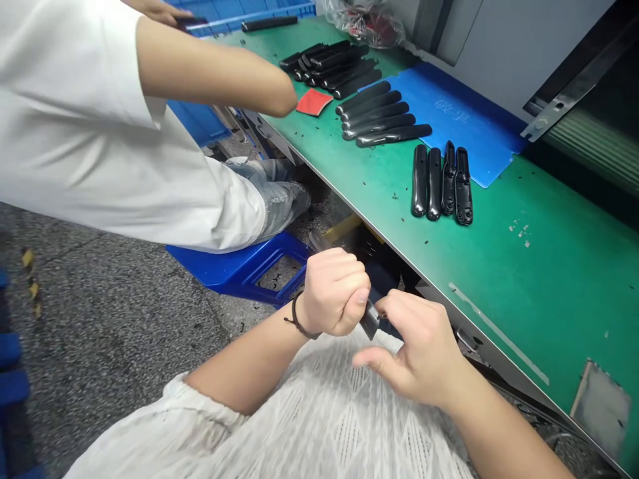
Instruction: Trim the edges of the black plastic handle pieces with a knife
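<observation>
My left hand (335, 293) is wrapped in a fist round a black plastic handle piece (370, 322), held above my lap. One end of the piece sticks out below the thumb; a blurred grey-black end shows above the knuckles. Beside the lower end is my right hand (424, 346), its thumb stretched away and its forefinger bent in close to the piece. The other right fingertips are hidden, so I cannot make out whether they touch it. On the green bench (549, 266), several black handle shells (442, 183) lie side by side, two showing their hollow insides.
More black handles (384, 116) lie in a row and a heap (329, 63), near a red square (314, 102) and a blue sheet (464, 120). At left, a co-worker in a white shirt (74, 120) sits on a blue stool (239, 266). A plastic bag (369, 23) lies behind.
</observation>
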`<state>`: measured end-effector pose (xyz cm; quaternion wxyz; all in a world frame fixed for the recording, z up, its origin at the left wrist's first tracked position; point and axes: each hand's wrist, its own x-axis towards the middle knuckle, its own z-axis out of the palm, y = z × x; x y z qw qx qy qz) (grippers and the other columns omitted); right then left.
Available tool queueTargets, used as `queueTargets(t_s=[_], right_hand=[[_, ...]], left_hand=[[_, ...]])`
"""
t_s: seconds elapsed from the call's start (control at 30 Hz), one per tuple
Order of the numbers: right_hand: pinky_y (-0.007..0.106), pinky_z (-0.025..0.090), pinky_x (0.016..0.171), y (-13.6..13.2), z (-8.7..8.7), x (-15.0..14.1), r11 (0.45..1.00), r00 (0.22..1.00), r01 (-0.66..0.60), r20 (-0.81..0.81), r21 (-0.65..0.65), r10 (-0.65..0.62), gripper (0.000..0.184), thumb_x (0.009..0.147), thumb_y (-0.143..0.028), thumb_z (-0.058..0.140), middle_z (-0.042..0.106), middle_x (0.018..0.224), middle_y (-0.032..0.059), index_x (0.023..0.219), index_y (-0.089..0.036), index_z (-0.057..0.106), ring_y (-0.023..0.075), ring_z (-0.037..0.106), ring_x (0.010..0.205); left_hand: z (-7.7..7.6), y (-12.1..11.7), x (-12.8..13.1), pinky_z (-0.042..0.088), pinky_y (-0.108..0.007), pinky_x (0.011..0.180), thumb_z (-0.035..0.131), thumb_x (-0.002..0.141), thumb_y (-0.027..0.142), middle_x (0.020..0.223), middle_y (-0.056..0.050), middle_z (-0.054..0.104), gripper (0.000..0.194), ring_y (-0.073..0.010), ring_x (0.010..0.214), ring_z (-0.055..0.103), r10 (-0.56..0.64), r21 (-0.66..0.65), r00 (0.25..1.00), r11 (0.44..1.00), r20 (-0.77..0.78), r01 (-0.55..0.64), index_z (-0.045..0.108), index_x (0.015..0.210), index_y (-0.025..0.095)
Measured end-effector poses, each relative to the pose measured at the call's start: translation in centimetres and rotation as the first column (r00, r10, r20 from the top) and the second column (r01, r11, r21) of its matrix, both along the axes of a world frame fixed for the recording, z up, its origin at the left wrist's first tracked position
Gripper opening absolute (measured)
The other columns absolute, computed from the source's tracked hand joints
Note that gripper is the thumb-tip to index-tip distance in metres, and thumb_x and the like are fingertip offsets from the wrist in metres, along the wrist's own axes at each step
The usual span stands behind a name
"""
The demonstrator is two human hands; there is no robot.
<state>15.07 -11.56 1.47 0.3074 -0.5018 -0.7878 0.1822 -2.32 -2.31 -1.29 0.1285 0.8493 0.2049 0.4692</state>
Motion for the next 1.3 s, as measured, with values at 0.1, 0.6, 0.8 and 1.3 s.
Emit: queueTargets(t_s=[0.1,0.6,0.8,1.3], right_hand=[[0.030,0.023,0.058,0.1,-0.1,-0.3,0.996,0.998,0.020,0.058,0.088,-0.025,0.054,0.104,-0.063,0.045,0.042,0.065,-0.0022,0.071,-0.021,0.047,0.0119,0.033,0.061],[0.036,0.016,0.056,-0.1,-0.8,-0.2,0.817,0.905,0.123,0.273,0.563,-0.325,0.056,0.103,-0.064,0.045,0.039,0.058,0.0006,0.067,-0.022,0.050,0.0162,0.028,0.061],[0.036,0.015,0.056,0.8,-1.7,0.6,0.776,0.884,0.091,0.307,0.624,-0.351,0.052,0.100,-0.058,0.060,0.037,0.056,-0.0014,0.065,-0.022,0.047,0.0148,0.027,0.059],[0.030,0.035,0.062,2.2,-0.3,5.0,0.986,0.978,-0.021,0.208,0.166,-0.014,0.032,0.099,-0.051,0.062,0.061,0.075,0.0009,0.097,-0.019,0.062,0.0147,0.051,0.067]], left_hand=[[0.1,-0.2,0.0,0.028,-0.037,0.056,0.031,0.102,0.030,0.053,-0.001,0.046,0.041,-0.0162,0.050,0.035,0.037,-0.022,0.999,0.999,-0.024,-0.038,0.045,0.065,0.022],[0.0,-1.8,0.8,0.030,-0.035,0.057,0.036,0.102,0.024,0.053,0.000,0.045,0.041,-0.0135,0.051,0.038,0.131,-0.353,0.991,0.927,-0.021,-0.130,0.042,0.061,0.021],[0.3,-2.1,1.3,0.027,-0.033,0.056,0.032,0.108,0.036,0.055,0.000,0.046,0.052,-0.0123,0.052,0.040,0.081,-0.623,0.985,0.765,-0.156,-0.161,0.042,0.059,0.019],[0.7,-1.4,0.4,0.026,-0.030,0.056,0.030,0.109,0.053,0.060,0.002,0.049,0.057,-0.0116,0.055,0.039,-0.191,-0.766,0.952,0.639,-0.240,-0.065,0.042,0.065,0.018]])
